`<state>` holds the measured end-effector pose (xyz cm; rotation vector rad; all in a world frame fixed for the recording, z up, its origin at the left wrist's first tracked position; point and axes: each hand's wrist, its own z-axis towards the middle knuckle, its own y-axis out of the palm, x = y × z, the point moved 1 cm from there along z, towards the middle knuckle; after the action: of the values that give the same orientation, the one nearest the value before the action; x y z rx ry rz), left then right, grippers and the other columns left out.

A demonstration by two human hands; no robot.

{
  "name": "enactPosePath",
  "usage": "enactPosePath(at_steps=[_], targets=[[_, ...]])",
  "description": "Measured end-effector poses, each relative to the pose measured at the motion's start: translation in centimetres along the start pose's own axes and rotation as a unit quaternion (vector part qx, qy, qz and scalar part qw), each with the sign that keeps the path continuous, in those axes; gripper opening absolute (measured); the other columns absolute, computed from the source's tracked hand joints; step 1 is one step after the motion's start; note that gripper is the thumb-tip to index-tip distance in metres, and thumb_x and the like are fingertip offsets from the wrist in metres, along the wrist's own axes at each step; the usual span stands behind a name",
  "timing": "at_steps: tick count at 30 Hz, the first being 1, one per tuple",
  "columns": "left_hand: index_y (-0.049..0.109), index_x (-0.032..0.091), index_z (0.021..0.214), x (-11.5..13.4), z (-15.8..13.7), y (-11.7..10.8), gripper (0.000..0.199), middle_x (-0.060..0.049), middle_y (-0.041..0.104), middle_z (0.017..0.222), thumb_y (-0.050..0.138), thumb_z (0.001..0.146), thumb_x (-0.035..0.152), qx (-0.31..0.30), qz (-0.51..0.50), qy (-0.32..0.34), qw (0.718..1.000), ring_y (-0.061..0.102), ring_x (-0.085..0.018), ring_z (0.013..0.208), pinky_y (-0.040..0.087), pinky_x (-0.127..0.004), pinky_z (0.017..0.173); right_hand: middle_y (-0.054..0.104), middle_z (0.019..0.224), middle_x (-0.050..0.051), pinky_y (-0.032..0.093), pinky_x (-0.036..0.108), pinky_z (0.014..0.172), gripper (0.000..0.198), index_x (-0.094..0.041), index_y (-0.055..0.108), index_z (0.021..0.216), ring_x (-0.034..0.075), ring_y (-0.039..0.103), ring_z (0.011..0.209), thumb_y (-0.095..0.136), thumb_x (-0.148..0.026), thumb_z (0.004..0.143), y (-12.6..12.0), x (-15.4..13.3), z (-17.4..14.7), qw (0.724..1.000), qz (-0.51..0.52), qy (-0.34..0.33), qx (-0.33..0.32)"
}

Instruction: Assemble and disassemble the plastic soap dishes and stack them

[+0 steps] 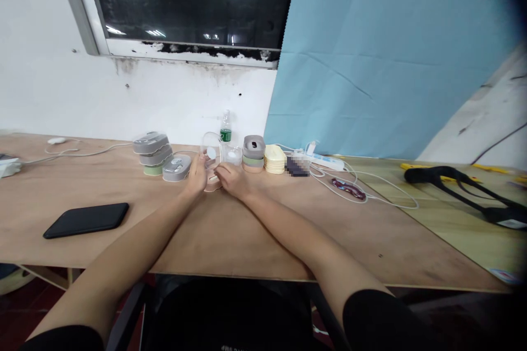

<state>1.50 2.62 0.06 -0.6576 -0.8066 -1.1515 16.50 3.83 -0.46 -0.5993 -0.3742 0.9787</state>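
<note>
A small pink oval box (213,187) sits on the table between my hands, with a clear lid (211,141) standing raised at its back. My left hand (197,175) is closed around the left side of the box, near the lid's lower edge. My right hand (233,180) reaches in from the right, fingers curled together over the box; what they pinch, if anything, is too small to tell. To the left stand a grey lidded box (177,169) and a stack of lidded boxes (151,145). Behind my right hand is a clear lid-like piece (233,154).
Right of my hands stand stacked grey, green and peach boxes (253,148) and a pale yellow stack (274,159). A green-labelled bottle (225,127) stands behind. A black phone (86,220) lies left. Cables surround a power strip (327,162); a black strap (457,189) lies far right.
</note>
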Motion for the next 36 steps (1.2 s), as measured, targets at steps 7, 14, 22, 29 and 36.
enactPosePath(at_steps=[7,14,22,29,36], targets=[[0.055,0.020,0.124,-0.4,-0.5,-1.3,0.055,-0.011,0.057,0.131,0.035,0.091,0.058,-0.136,0.355,0.036,0.924,0.045,-0.031,0.127,0.017,-0.055,0.111,0.061,0.112,0.011,0.047,0.034,0.092,0.034,-0.019,0.062,0.118,0.022,0.057,0.105,0.038,-0.027,0.097,0.4,5.6,-0.4,0.984,-0.032,0.152,0.092],[0.054,0.024,0.127,-0.4,-1.0,-1.0,0.074,-0.014,0.045,0.142,0.042,0.076,0.076,-0.269,0.478,0.018,0.836,0.038,-0.038,0.130,0.020,-0.059,0.106,0.058,0.123,0.009,0.047,0.035,0.097,0.034,-0.020,0.062,0.119,0.021,0.055,0.114,0.041,-0.022,0.092,-0.2,6.7,-1.9,0.981,-0.014,0.177,0.082],[0.054,0.021,0.124,0.0,-0.9,-1.0,0.078,-0.016,0.055,0.130,0.047,0.071,0.077,-0.225,0.472,-0.029,0.852,0.051,-0.037,0.118,0.037,-0.051,0.097,0.058,0.120,0.014,0.044,0.039,0.101,0.033,-0.014,0.065,0.111,0.023,0.055,0.112,0.044,-0.016,0.086,1.0,7.3,-2.0,0.985,0.009,0.166,0.053],[0.059,0.016,0.120,-1.0,0.2,-1.4,0.072,-0.013,0.063,0.121,0.049,0.076,0.071,-0.145,0.266,-0.087,0.949,0.060,-0.029,0.108,0.044,-0.038,0.093,0.061,0.116,0.010,0.044,0.035,0.099,0.038,-0.018,0.058,0.122,0.020,0.055,0.111,0.036,-0.016,0.091,-0.2,5.2,-1.6,0.990,0.053,0.116,0.056],[0.069,0.013,0.099,-1.9,0.7,-1.0,0.055,-0.009,0.071,0.098,0.053,0.077,0.060,-0.069,0.089,-0.086,0.990,0.062,-0.028,0.097,0.047,-0.039,0.089,0.063,0.119,0.009,0.047,0.035,0.095,0.037,-0.019,0.054,0.127,0.020,0.060,0.104,0.042,-0.025,0.093,-0.1,5.3,-1.6,0.990,0.033,0.124,0.064]])
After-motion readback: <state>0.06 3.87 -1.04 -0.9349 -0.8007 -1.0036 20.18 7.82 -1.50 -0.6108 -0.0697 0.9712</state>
